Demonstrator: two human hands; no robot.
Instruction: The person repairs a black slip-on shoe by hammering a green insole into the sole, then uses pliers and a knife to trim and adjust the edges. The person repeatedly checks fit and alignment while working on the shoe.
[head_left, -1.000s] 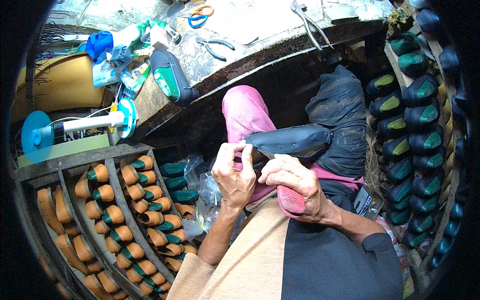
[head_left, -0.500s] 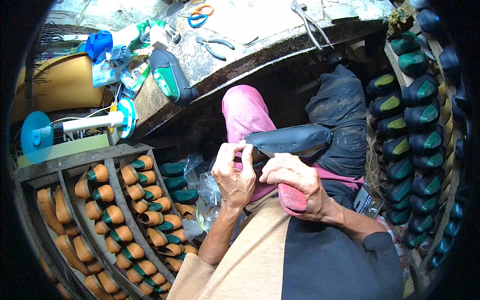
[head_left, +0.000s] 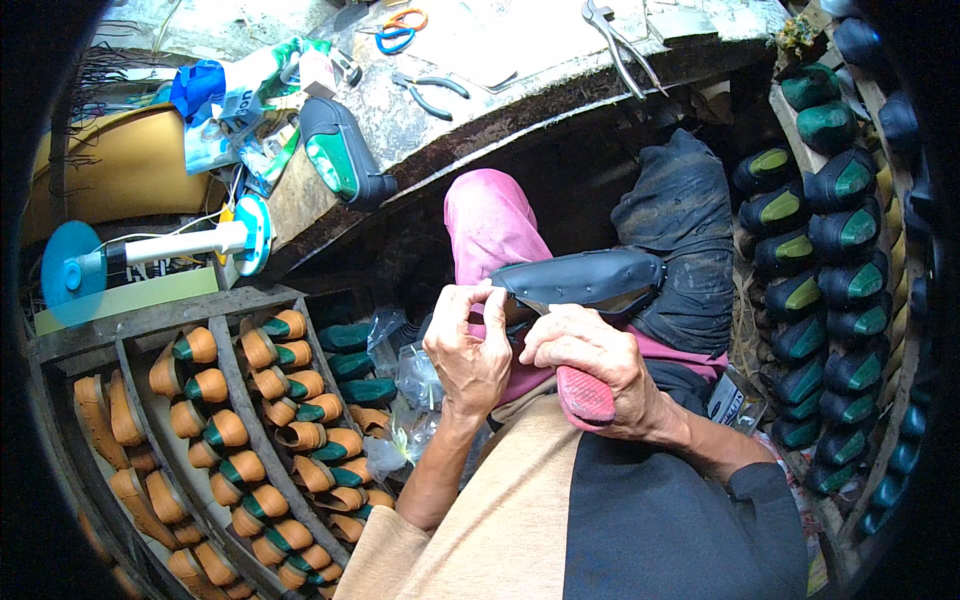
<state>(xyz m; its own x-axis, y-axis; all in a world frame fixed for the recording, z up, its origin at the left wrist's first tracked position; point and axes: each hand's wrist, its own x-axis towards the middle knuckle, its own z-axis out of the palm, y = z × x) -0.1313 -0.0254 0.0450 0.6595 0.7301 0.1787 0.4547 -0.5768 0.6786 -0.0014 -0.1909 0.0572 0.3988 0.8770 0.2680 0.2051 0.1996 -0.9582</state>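
The left hand [head_left: 468, 350] is pinching the toe end of a dark grey shoe upper [head_left: 585, 280], fingertips closed on its edge. The right hand [head_left: 590, 365] is gripping a red-handled tool [head_left: 585, 397], fist closed around it, at 4 o'clock from the left hand and just beside it. The upper is lying above both hands, over the pink-clad knee [head_left: 490, 225]. Orange shoe lasts [head_left: 230, 430] are filling the rack at 8 o'clock.
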